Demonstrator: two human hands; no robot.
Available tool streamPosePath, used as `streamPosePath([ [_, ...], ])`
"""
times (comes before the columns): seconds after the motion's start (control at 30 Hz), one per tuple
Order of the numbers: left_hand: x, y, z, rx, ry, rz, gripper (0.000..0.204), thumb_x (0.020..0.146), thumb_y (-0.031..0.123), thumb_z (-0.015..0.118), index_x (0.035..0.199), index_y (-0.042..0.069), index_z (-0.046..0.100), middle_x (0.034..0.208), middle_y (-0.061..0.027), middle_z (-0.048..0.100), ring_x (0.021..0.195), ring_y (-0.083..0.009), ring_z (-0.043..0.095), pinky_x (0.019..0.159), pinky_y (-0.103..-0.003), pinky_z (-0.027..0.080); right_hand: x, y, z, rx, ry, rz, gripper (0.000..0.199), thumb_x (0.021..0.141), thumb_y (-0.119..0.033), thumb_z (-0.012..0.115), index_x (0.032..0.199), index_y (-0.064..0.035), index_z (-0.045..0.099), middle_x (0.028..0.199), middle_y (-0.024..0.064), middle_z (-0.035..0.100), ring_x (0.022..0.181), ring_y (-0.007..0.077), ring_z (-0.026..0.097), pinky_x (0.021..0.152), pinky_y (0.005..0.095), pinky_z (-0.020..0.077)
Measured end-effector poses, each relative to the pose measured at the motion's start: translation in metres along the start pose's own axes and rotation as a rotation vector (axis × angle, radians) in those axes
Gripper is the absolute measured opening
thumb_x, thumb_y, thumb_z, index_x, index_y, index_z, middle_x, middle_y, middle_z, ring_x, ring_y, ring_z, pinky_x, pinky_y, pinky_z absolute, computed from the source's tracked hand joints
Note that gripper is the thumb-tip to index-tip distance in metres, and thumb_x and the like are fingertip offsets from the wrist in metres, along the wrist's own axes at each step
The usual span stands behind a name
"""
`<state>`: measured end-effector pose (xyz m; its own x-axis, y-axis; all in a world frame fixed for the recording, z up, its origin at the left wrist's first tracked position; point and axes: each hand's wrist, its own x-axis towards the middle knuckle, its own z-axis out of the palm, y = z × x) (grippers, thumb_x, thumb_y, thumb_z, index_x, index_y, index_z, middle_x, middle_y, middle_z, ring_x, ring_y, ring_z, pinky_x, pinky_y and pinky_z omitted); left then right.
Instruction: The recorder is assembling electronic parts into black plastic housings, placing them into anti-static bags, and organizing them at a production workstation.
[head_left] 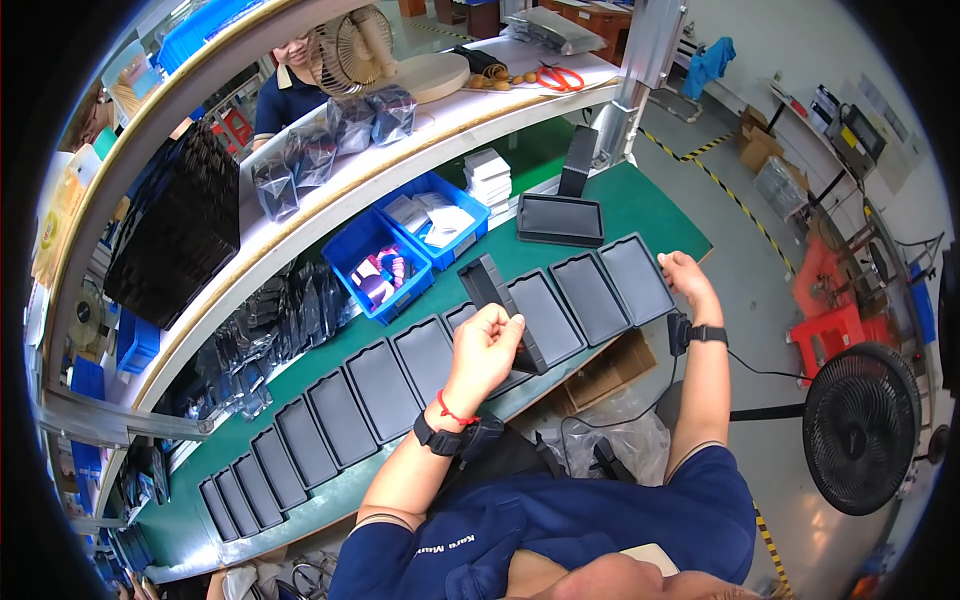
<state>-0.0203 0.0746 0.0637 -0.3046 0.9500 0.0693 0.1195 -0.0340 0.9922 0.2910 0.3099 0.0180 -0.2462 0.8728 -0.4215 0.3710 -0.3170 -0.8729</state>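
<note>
My left hand (487,342) grips a stack of black plastic trays (497,300), held on edge above the green bench (640,205). My right hand (683,275) rests on the near corner of the rightmost black tray (636,278) in a long row of flat black trays (380,388) laid side by side along the bench. Both wrists wear black bands, and the left one also has a red string.
Two blue bins (375,262) with small parts stand behind the row, and a further black tray stack (560,218) lies at the back right. A shelf above holds bagged items and red scissors (561,76). A person sits behind the shelf. A black fan (860,428) stands on the floor at right.
</note>
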Motion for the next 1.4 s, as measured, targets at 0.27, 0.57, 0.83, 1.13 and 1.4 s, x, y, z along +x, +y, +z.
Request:
streamPosePath([
  [0.27,0.016,0.006,0.058,-0.445,-0.207,-0.109,0.016,0.090,0.015,0.056,0.078,0.004,0.054,0.071,-0.0030,0.061,0.063,-0.0060,0.056,0.055,-0.021,0.045,-0.157,-0.060,0.143,-0.139,-0.130,-0.774,0.041,0.072,-0.009,0.071,0.110,-0.0023,0.056,0.102,0.0095,0.060,0.097,0.0187,0.057,0.082,0.0314,0.0452],
  [0.57,0.019,-0.023,0.067,0.867,-0.465,0.580,0.061,0.077,0.042,0.065,0.127,0.013,0.047,0.134,-0.0174,0.041,0.129,-0.0356,0.031,0.103,-0.051,0.027,-0.033,0.024,-0.062,-0.294,0.732,-0.618,0.040,0.075,0.004,0.062,0.114,-0.0019,0.058,0.109,0.0147,0.063,0.102,0.0219,0.059,0.088,0.0308,0.0455],
  [0.83,0.012,-0.058,0.056,1.048,-0.635,0.345,0.051,0.086,0.039,0.052,0.133,0.021,0.042,0.144,-0.0150,0.026,0.137,-0.0335,0.012,0.105,-0.059,0.015,-0.015,0.043,-0.007,-0.437,0.628,-0.388,0.046,0.072,-0.004,0.069,0.116,-0.0095,0.059,0.107,0.0179,0.062,0.100,0.0277,0.060,0.088,0.0346,0.0455],
  [1.13,-0.015,-0.070,0.010,0.999,-0.510,0.320,0.045,0.086,0.032,0.054,0.129,0.020,0.045,0.141,-0.0159,0.029,0.136,-0.0348,0.014,0.105,-0.060,0.015,-0.024,0.045,0.054,-0.648,0.582,-0.449,0.043,0.076,-0.009,0.064,0.117,-0.0053,0.057,0.101,0.0203,0.058,0.098,0.0362,0.056,0.087,0.0403,0.0437],
  [1.4,-0.021,-0.070,-0.020,0.944,-0.503,0.332,0.042,0.087,0.032,0.053,0.127,0.017,0.048,0.141,-0.0173,0.029,0.136,-0.0351,0.013,0.105,-0.059,0.015,-0.023,0.029,0.097,-0.889,0.657,-0.529,0.044,0.079,-0.015,0.062,0.119,0.0003,0.053,0.106,0.0189,0.052,0.103,0.0356,0.048,0.090,0.0400,0.0398],
])
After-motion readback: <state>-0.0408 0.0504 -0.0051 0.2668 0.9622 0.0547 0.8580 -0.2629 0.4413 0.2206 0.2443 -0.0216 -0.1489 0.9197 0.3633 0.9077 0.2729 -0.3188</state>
